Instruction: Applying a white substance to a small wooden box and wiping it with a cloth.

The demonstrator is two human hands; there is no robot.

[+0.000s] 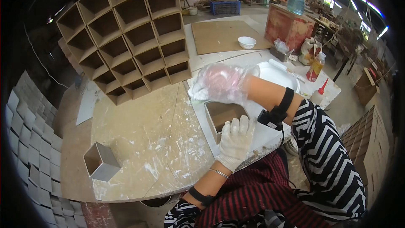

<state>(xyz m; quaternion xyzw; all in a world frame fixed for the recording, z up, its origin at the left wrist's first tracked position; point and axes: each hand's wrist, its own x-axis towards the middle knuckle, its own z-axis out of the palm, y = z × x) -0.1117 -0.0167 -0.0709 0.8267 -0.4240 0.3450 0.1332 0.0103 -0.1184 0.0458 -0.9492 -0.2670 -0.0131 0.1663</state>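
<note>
Near the centre of the frame, the open box [227,112] sits on a white sheet at the right part of the table [139,143], its hollow facing up. Its lower right corner is hidden under the left hand [237,140], which wears a cream glove. That hand's fingers [243,124] lie side by side, nearly straight, on the box's edge; the thumb is out of sight, so whether they pinch the wall cannot be told.

Just above, the right hand [222,80] is wrapped in crumpled clear plastic that blurs the fingers; whether they are spread or closed on something cannot be made out. The plastic also covers part of the box's upper edge. The right forearm hides part of a white tray [274,72] at right of centre.

At upper left, a brown divided rack [145,16] is cut off by the top edge. A smaller box [107,164] lies at lower left, its inside in shadow. The stacked pale boxes [31,143] at far left fade into the dark rim.
</note>
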